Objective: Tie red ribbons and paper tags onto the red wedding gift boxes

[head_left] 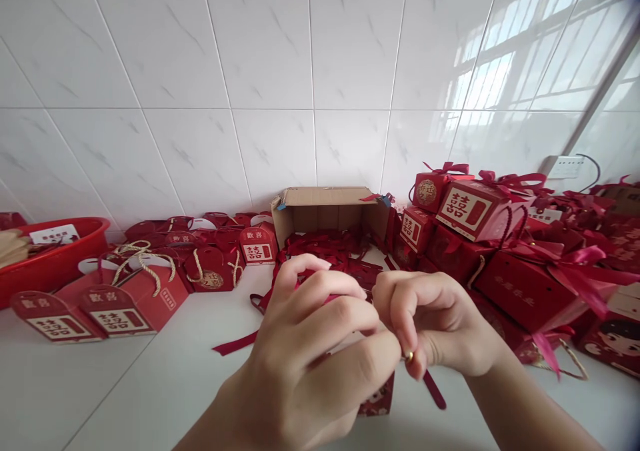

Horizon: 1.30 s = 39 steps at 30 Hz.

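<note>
My right hand (440,318) pinches a small round gold piece (409,356) between thumb and forefinger. A dark red ribbon end (435,390) hangs just below those fingertips. Close beside it, my left hand (320,358) is closed, its fingers curled and its fingertips near the gold piece. What the left fingers hold is hidden behind them. Underneath both hands stands a patterned red gift box (377,401), mostly covered by the left hand.
Behind the hands, an open cardboard carton (325,198) spills dark red ribbons (345,261). Red gift boxes with rope handles (120,301) stand at left, near a red basin (93,231). Ribbon-tied boxes (480,208) are stacked at right. A tiled wall (270,58) closes off the back.
</note>
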### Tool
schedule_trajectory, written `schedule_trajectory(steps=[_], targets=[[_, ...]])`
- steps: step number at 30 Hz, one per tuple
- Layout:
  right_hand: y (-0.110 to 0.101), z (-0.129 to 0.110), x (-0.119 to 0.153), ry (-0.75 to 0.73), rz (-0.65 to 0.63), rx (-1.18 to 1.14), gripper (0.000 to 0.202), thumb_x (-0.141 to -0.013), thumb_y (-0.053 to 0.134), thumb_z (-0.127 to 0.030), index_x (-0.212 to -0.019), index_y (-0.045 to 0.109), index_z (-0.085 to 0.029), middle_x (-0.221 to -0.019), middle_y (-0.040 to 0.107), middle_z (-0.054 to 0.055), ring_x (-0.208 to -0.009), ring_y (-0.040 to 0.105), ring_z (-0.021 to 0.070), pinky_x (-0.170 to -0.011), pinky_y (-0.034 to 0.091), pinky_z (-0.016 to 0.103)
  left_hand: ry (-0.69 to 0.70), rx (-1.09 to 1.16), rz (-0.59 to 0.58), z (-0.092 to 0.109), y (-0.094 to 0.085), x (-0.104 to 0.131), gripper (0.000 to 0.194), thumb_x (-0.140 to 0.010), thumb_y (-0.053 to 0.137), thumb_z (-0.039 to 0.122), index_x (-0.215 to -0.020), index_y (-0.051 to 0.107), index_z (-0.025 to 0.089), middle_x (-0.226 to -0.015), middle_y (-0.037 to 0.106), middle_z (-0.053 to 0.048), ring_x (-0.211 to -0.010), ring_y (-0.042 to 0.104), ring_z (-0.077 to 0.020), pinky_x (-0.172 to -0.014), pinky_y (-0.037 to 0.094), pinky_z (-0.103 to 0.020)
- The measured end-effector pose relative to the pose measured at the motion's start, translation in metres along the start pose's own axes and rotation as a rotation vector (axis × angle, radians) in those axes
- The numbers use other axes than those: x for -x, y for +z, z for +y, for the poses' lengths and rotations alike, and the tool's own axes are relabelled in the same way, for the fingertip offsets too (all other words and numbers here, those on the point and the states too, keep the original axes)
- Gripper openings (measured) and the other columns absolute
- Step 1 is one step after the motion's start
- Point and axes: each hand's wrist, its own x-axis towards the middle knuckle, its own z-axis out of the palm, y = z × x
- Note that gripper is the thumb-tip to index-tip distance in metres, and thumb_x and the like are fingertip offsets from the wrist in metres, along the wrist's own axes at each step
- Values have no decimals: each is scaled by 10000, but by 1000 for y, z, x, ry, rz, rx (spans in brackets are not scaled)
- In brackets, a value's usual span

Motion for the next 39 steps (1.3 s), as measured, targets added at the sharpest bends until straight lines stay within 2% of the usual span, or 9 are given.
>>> schedule_trajectory(steps=[5,14,21,27,30,33,35,37,39], targets=[[2,-2,2,-76,39,113,124,-801,734,-223,-713,670,-164,-722,550,9,-645,512,100,-581,423,218,-23,-41,32,3,0,0,226,-751,573,4,-792,636,217,-677,654,49,-786,629,-145,-924,395,-368],[1,-1,2,-167,79,228,112,-789,748,-221,-724,670,-175,-720,557,9,-664,524,112,-590,426,231,-68,-102,50,9,1,4,226,-734,611,40,-831,632,244,-686,702,55,-800,667,-174,-938,388,-389],[-3,1,2,-221,70,169,69,-753,780,-202,-771,714,-187,-714,583,14,-680,549,131,-618,445,264,-15,2,55,6,5,2,221,-746,625,8,-882,614,182,-753,703,10,-824,655,-170,-938,403,-387],[-6,2,2,-219,89,118,109,-759,771,-169,-839,712,-215,-740,599,12,-698,558,138,-634,452,278,-62,1,2,2,0,1,238,-776,600,33,-970,576,168,-835,674,-29,-834,620,-178,-909,417,-398],[-10,-2,3,-210,129,97,116,-789,733,-142,-857,694,-227,-749,611,8,-693,573,135,-620,464,275,-180,-42,-25,-14,-6,2,174,-819,579,74,-946,582,193,-872,661,-18,-864,610,-171,-886,430,-353],[-16,-8,5,-211,214,116,111,-804,713,-136,-845,684,-234,-777,623,8,-696,584,130,-619,480,275,-422,-49,-69,-50,-4,8,69,-875,560,169,-911,590,220,-885,659,2,-867,617,-157,-821,461,-288],[-19,-11,5,-217,254,137,108,-807,710,-135,-838,681,-234,-791,629,6,-708,591,127,-634,490,273,-620,-30,-169,-80,8,18,68,-897,538,242,-923,600,227,-935,668,-4,-893,626,-162,-803,478,-274],[-21,-13,6,-222,279,154,108,-804,715,-135,-834,680,-233,-790,630,3,-714,594,122,-638,490,266,-835,-14,-367,-106,29,34,111,-906,509,258,-952,602,220,-951,680,-14,-890,640,-166,-785,497,-274],[-22,-14,6,-220,288,163,112,-802,718,-135,-838,680,-233,-776,628,-3,-707,591,116,-630,486,257,-885,11,-498,-124,55,52,91,-878,543,211,-891,631,189,-829,690,-19,-765,655,-161,-701,517,-263]])
